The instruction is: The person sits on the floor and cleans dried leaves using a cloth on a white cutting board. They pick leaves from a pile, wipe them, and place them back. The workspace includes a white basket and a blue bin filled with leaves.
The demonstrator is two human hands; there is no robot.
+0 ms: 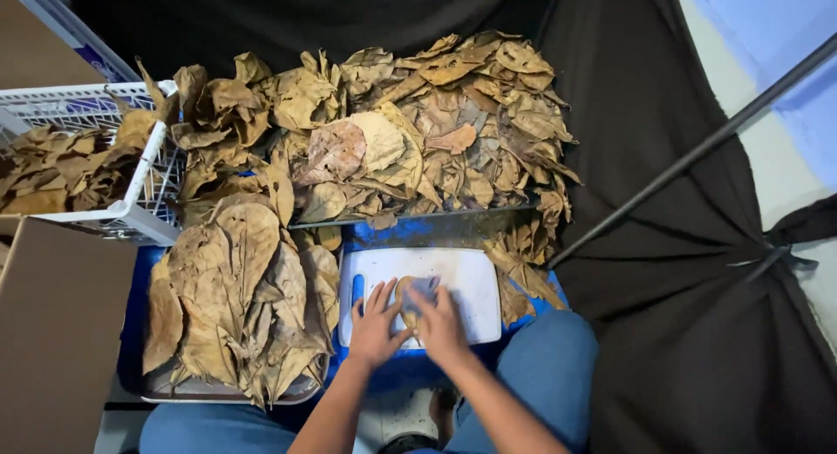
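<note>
Both my hands rest on the white rectangular plastic cutting board (453,275): left hand (377,325) flat, fingers spread; right hand (438,323) pressing a small dry brown leaf (406,299) mid-board. Loose dried leaf pile (392,140) lies beyond the board.

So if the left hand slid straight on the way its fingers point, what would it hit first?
The left hand points up the white board, so it would likely cross bare board and meet the board's far edge, then the big heap of dry brown leaves beyond. How high the heap sits there is unclear.
</note>
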